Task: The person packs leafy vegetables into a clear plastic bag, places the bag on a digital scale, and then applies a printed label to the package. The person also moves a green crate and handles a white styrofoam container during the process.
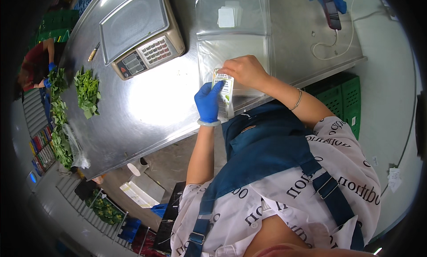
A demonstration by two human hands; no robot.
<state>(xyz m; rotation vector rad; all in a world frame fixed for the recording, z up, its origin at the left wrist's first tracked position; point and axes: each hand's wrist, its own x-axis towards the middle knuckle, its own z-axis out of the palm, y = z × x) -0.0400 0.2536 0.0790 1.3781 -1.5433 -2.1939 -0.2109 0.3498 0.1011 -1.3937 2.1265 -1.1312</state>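
Observation:
My left hand, in a blue glove, grips a stack of printed labels with the thumb laid across its face. The bare fingertips of my right hand pinch the top edge of the labels. Both hands are over the front edge of a steel table. Under and beyond them lies a pile of clear plastic bags, and my right hand covers part of it. Small white cards or labels show at the far end of the bags.
Left of the bags stands a weighing scale. A small wooden-handled tool and bunches of leafy greens lie farther left. Another person in blue gloves handles greens there. A phone with a cable is far right; green crates stand below.

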